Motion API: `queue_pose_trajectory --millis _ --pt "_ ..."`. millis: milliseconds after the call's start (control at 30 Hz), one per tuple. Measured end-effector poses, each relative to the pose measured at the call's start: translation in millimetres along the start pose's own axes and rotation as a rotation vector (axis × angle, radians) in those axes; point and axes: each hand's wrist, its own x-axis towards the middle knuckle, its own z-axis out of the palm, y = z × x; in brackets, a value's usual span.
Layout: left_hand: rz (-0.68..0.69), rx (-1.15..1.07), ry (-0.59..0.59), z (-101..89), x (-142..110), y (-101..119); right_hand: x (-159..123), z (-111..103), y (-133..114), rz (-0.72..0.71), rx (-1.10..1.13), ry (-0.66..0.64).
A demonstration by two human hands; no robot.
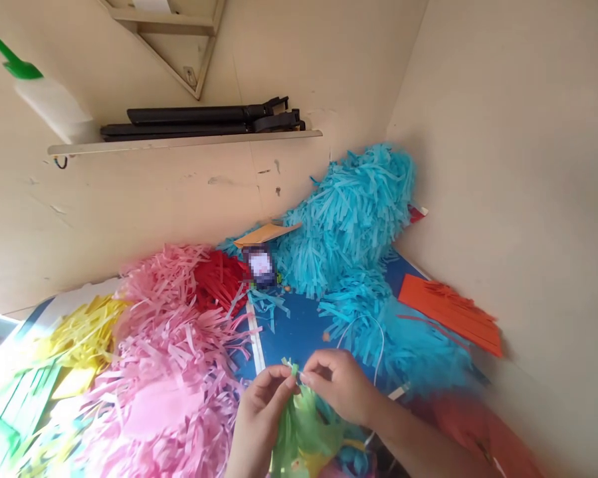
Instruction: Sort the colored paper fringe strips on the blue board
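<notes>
Low in the middle of the head view, a light green tissue-paper tassel (301,425) hangs from my pinched fingers. My left hand (264,405) is closed on the tassel's gathered top, thumb against the fingertips. My right hand (341,385) pinches at the same top from the other side; any thin string between its fingertips is too small to make out. A white cord (383,338) loops behind my right hand. Pink fringed tissue paper (179,365) lies heaped beside my left hand. Blue fringed tissue paper (353,226) is piled beyond both hands.
A blue table (299,325) with a white line lies under the piles. Red fringe (222,279), yellow fringe (92,332) and an orange paper stack (451,315) surround it. A phone (260,265) leans by a brown envelope (266,234). A wall shelf (189,142) holds black items.
</notes>
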Motion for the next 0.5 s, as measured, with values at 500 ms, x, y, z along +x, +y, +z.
queue_pose_trajectory --millis 500 --pt "0.508 0.804 0.199 17.4 1.7 -17.3 2.3 -13.1 12.4 -0.127 -0.045 0.068"
